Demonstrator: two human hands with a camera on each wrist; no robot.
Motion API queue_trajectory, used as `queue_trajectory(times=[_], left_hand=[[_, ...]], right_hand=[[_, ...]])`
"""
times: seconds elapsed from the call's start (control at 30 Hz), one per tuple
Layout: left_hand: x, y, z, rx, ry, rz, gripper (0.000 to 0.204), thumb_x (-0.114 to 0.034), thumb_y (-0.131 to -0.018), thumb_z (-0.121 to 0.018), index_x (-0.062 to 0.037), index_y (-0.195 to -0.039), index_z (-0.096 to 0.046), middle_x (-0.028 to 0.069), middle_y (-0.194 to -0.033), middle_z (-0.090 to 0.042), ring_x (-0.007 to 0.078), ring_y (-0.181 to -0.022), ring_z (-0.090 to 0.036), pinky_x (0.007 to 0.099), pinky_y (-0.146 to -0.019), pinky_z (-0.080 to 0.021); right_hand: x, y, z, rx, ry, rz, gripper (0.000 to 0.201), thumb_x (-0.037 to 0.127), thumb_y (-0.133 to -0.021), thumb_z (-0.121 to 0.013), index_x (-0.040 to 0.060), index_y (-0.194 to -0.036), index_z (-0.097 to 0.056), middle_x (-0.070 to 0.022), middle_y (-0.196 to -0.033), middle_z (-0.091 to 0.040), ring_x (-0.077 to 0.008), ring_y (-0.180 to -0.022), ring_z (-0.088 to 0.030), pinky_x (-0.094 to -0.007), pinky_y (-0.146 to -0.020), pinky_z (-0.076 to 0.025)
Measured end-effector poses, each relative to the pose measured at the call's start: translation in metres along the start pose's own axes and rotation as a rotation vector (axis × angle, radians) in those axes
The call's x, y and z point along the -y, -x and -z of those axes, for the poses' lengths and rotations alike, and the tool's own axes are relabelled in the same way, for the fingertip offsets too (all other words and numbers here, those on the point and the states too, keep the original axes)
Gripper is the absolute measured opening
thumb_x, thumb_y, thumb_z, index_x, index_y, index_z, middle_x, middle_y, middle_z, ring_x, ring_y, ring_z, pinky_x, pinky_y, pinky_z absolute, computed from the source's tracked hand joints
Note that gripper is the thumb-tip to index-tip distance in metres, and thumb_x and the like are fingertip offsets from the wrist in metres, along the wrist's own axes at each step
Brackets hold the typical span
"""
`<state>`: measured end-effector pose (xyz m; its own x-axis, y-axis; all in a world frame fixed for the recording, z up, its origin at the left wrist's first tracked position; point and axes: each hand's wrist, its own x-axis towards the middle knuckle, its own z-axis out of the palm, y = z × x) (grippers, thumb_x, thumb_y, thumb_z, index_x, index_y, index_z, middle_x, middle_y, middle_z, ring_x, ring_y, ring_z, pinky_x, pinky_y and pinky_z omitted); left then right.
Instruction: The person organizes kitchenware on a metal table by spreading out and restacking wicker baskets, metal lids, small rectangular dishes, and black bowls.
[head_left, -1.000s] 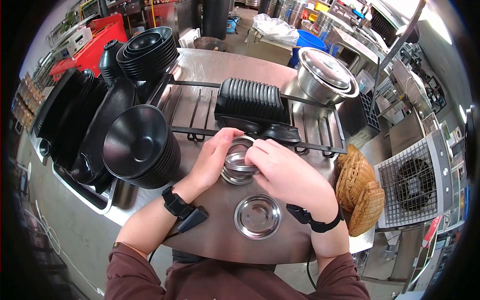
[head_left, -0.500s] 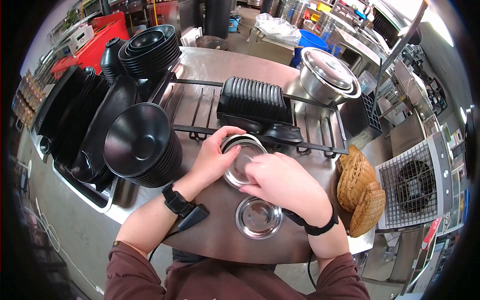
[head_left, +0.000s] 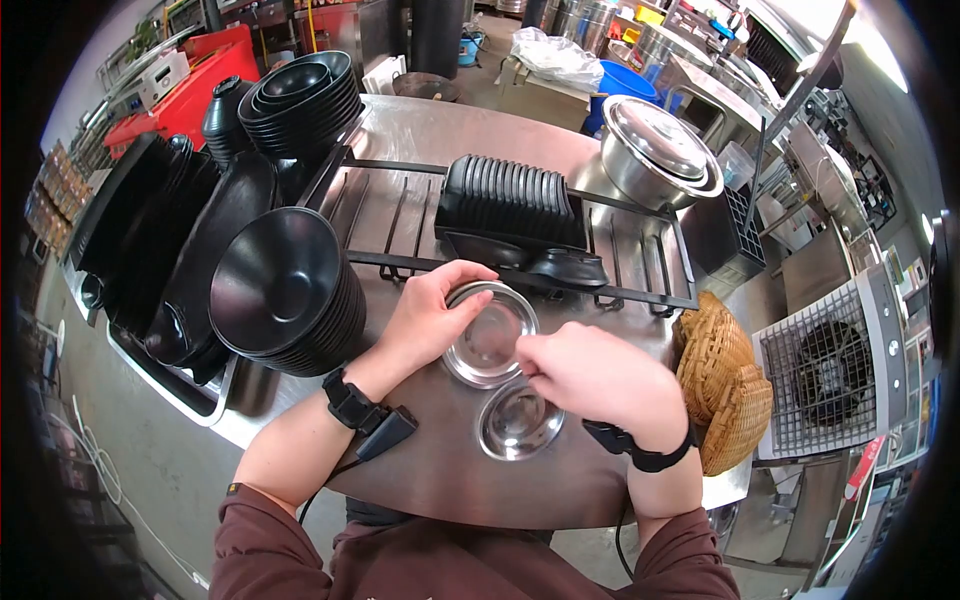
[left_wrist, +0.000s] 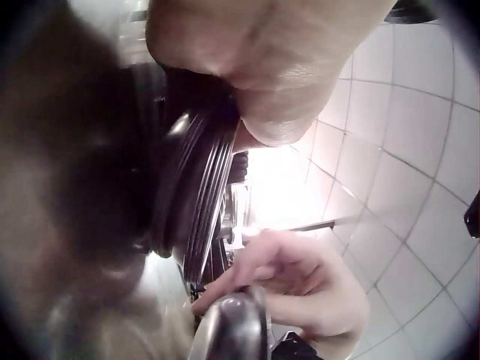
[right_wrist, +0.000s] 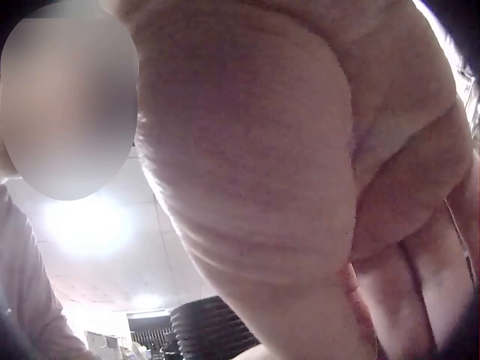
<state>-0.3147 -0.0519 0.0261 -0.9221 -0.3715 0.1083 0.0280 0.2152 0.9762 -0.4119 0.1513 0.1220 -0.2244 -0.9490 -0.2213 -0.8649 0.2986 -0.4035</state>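
Note:
A short stack of shallow round stainless-steel dishes [head_left: 492, 345] sits in front of me on the metal table. My left hand [head_left: 437, 312] grips the stack from its far left side, thumb over the rim and fingers round the back. In the left wrist view the stacked rims [left_wrist: 202, 195] show edge-on below that hand. Nearer my body, a single steel dish [head_left: 518, 425] is tilted, its right side raised. My right hand [head_left: 600, 378] pinches this dish by the edge; the left wrist view shows its thumb and fingers at the shiny dish [left_wrist: 231, 330].
Tall stacks of black bowls [head_left: 280, 285] stand at left beside black trays. Beyond my hands, a wire rack [head_left: 390, 215] bears a row of black dishes [head_left: 510, 200]. A lidded steel pot [head_left: 655, 150] is at back right, with woven baskets [head_left: 715, 370] along the right edge.
My right hand placed a dish into the stack, then moved right and nearer to me onto the single dish. That dish lay flat and is now tilted. The left hand stays at the stack.

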Motion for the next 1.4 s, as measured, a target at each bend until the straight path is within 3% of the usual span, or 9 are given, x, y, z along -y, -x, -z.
queue_trajectory(times=[0.27,0.43,0.53,0.7,0.83,0.9,1.2,1.33,1.4], left_hand=[[-0.006,0.004,-0.004,0.313,0.476,0.078,0.037,-0.025,-0.109,-0.061,-0.0020,-0.138,-0.063,0.0073,-0.133,-0.069,0.0122,-0.122,-0.062,0.0305,-0.107,-0.048],[-0.009,0.007,-0.003,0.456,0.158,-0.090,0.066,-0.007,-0.094,-0.073,-0.0013,-0.153,-0.045,0.0128,-0.162,-0.044,0.0210,-0.146,-0.045,0.0385,-0.123,-0.036],[-0.001,0.007,-0.006,0.575,0.104,-0.145,0.083,0.008,-0.084,-0.065,-0.0015,-0.160,-0.033,0.0144,-0.164,-0.040,0.0247,-0.152,-0.039,0.0396,-0.127,-0.030],[-0.009,0.010,-0.015,0.763,-0.191,-0.252,0.090,-0.002,-0.082,-0.070,-0.0030,-0.162,-0.028,0.0190,-0.160,-0.042,0.0313,-0.154,-0.036,0.0457,-0.128,-0.027],[-0.019,0.017,-0.017,0.596,-0.073,-0.314,0.068,-0.007,-0.091,-0.068,-0.0039,-0.154,-0.044,0.0160,-0.160,-0.043,0.0295,-0.151,-0.040,0.0523,-0.125,-0.031],[-0.020,0.016,-0.013,0.474,0.032,-0.232,0.057,-0.011,-0.096,-0.069,-0.0036,-0.149,-0.049,0.0150,-0.161,-0.043,0.0256,-0.149,-0.043,0.0444,-0.123,-0.035],[-0.073,0.045,-0.014,0.343,0.261,-0.443,0.043,-0.012,-0.101,-0.065,-0.0016,-0.141,-0.055,0.0169,-0.151,-0.049,0.0253,-0.138,-0.052,0.0435,-0.115,-0.043],[-0.084,0.088,0.004,0.064,0.188,-0.575,0.039,-0.017,-0.101,-0.066,-0.0027,-0.135,-0.055,0.0197,-0.144,-0.051,0.0315,-0.132,-0.057,0.0503,-0.110,-0.048],[-0.083,0.109,0.020,-0.230,0.002,-0.689,0.035,-0.019,-0.101,-0.064,-0.0028,-0.131,-0.055,0.0202,-0.142,-0.052,0.0312,-0.132,-0.056,0.0489,-0.109,-0.048]], right_hand=[[-0.022,-0.006,0.011,-0.221,0.006,-0.128,0.020,0.013,-0.092,-0.071,-0.0017,-0.103,-0.063,-0.0250,-0.085,-0.071,-0.0443,-0.084,-0.071,-0.0502,-0.074,-0.058],[-0.021,-0.009,0.011,-0.203,-0.004,-0.167,0.027,0.018,-0.091,-0.075,-0.0029,-0.103,-0.063,-0.0256,-0.088,-0.071,-0.0433,-0.086,-0.072,-0.0498,-0.077,-0.058],[-0.025,-0.007,0.006,-0.192,0.018,-0.201,0.033,0.030,-0.090,-0.077,0.0017,-0.106,-0.069,-0.0227,-0.096,-0.074,-0.0406,-0.096,-0.072,-0.0483,-0.083,-0.057],[-0.034,-0.004,0.006,-0.065,0.054,-0.181,0.037,0.032,-0.087,-0.079,0.0005,-0.105,-0.075,-0.0233,-0.099,-0.075,-0.0405,-0.097,-0.073,-0.0473,-0.086,-0.058],[-0.027,0.002,0.011,-0.051,0.059,-0.232,0.037,0.032,-0.085,-0.080,0.0011,-0.106,-0.076,-0.0235,-0.099,-0.075,-0.0399,-0.098,-0.073,-0.0463,-0.086,-0.059],[-0.025,0.005,0.012,-0.059,0.064,-0.249,0.037,0.032,-0.085,-0.080,0.0013,-0.105,-0.076,-0.0237,-0.099,-0.075,-0.0397,-0.099,-0.073,-0.0465,-0.086,-0.059],[-0.011,0.026,0.022,-0.181,0.015,-0.118,0.040,0.031,-0.089,-0.077,-0.0001,-0.112,-0.072,-0.0242,-0.099,-0.075,-0.0388,-0.098,-0.074,-0.0482,-0.087,-0.058],[-0.025,0.030,0.009,-0.336,-0.036,0.127,0.037,0.028,-0.091,-0.076,-0.0035,-0.107,-0.070,-0.0237,-0.098,-0.075,-0.0378,-0.096,-0.074,-0.0496,-0.084,-0.058],[-0.038,0.023,-0.008,-0.458,-0.032,0.269,0.032,0.026,-0.089,-0.077,-0.0030,-0.102,-0.071,-0.0227,-0.093,-0.074,-0.0374,-0.093,-0.073,-0.0477,-0.081,-0.057]])
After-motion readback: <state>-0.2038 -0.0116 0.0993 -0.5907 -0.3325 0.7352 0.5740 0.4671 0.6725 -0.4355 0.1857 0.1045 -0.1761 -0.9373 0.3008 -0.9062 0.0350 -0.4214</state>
